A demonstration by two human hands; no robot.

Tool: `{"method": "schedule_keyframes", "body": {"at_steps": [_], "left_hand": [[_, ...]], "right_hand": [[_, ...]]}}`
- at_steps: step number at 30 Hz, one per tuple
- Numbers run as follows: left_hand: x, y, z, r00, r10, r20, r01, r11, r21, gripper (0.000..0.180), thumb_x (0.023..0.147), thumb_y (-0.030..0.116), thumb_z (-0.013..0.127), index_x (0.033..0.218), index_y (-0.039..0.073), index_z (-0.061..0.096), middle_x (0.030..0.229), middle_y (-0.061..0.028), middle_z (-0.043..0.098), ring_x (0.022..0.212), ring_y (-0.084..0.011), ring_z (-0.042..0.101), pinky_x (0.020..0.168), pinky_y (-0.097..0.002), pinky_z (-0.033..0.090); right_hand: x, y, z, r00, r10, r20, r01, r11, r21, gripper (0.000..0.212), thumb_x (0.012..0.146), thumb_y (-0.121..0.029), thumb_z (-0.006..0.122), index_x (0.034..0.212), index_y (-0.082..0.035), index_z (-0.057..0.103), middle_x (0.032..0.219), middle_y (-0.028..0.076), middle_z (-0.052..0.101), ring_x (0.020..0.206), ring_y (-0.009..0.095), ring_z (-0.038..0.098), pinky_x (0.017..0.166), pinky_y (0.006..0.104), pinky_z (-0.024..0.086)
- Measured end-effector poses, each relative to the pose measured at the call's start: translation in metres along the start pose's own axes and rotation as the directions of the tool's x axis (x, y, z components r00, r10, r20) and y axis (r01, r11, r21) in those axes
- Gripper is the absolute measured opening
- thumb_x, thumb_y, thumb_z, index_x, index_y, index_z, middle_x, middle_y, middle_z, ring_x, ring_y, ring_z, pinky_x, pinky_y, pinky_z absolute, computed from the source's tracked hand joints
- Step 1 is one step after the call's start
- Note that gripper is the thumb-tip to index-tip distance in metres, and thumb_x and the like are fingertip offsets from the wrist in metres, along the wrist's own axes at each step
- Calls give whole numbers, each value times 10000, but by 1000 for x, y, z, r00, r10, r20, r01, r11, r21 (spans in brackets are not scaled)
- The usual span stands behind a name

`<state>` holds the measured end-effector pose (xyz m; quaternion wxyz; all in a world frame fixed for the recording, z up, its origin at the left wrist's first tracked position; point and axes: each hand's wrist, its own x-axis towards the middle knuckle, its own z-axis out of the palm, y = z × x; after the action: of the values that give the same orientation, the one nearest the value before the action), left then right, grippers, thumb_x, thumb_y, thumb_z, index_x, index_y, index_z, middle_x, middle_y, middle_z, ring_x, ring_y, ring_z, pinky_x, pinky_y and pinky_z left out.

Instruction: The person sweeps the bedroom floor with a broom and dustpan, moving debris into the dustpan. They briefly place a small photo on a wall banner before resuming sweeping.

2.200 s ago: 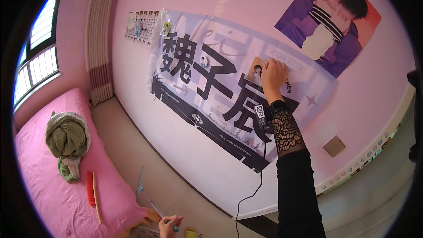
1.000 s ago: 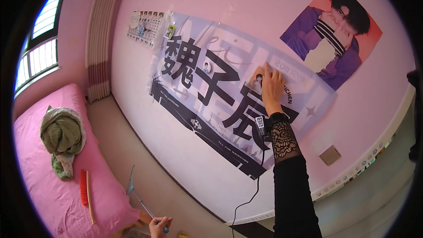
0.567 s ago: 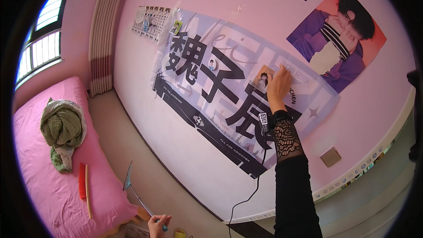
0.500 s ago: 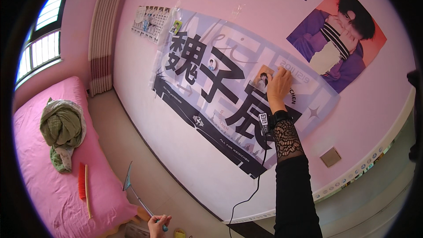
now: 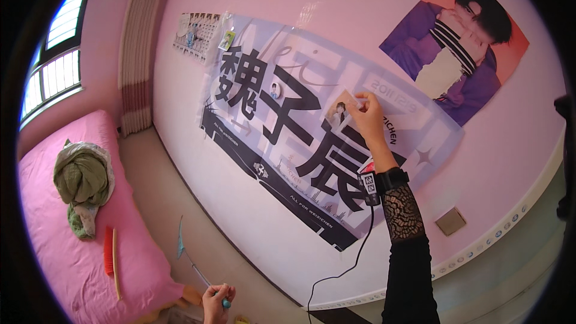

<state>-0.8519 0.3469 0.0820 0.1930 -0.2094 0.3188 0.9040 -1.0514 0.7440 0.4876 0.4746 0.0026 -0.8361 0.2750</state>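
My right hand [image 5: 371, 116] is right of the frame's centre, thumb and fingertips at the right edge of the photo card [image 5: 338, 112]; whether they pinch it I can't tell. The card lies just left of my hand, against the lavender banner [image 5: 339, 63]. At bottom centre-left, my left hand [image 5: 216, 301] is clamped round a teal-handled rod [image 5: 201, 275].

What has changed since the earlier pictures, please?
The right hand has drawn its extended fingers together at the right edge of the small tan photo card. The left hand still holds the slim grey rod with teal ends; the red-bristled brush stays on the pink bed.
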Motion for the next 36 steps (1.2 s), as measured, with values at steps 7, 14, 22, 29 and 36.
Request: {"method": "schedule_keyframes", "body": {"at_steps": [7, 14, 22, 29, 36], "left_hand": [[33, 3, 38, 995, 10, 98, -11, 1000, 12, 113, 902, -16, 619, 825, 0, 538, 773, -115, 604, 769, -231, 637, 807, -385, 573], [94, 29, 48, 974, -71, 216, 46, 992, 118, 139, 893, -13, 632, 782, 7, 550, 750, -106, 597, 747, -226, 625, 782, -379, 569], [131, 69, 71, 938, -229, 260, 174, 960, 217, 173, 886, -17, 632, 745, 32, 546, 736, -81, 583, 733, -206, 612, 798, -367, 549], [147, 83, 73, 943, -269, 197, 212, 939, 270, 187, 879, -30, 629, 724, 36, 546, 739, -89, 590, 732, -218, 613, 779, -369, 550], [156, 86, 63, 925, -294, 240, 216, 927, 306, 183, 873, -43, 624, 705, 17, 579, 732, -100, 601, 736, -228, 614, 772, -374, 551]], "right_hand": [[-31, -16, -45, 952, 263, 155, -302, 891, 339, 241, 874, -214, 707, 1013, -25, 654, 766, -22, 593, 633, 46, 521, 588, 195, 420], [-51, -25, -71, 946, 318, 67, -322, 891, 319, 177, 904, -206, 679, 982, -48, 669, 786, -51, 577, 677, 32, 513, 614, 192, 418], [-107, -52, -87, 728, -685, -15, 319, 358, -878, 139, 750, -67, 751, 820, -153, 667, 813, -14, 521, 718, 179, 491, 678, 314, 368], [-151, -39, -64, 781, -621, -64, 287, 448, -847, 267, 630, 7, 768, 812, -158, 666, 855, -16, 548, 814, 217, 506, 787, 364, 352], [-104, -13, -18, 723, -427, -543, 89, 837, -540, 323, 767, 32, 693, 1059, -74, 603, 778, 34, 530, 730, 239, 527, 680, 363, 399]]}}
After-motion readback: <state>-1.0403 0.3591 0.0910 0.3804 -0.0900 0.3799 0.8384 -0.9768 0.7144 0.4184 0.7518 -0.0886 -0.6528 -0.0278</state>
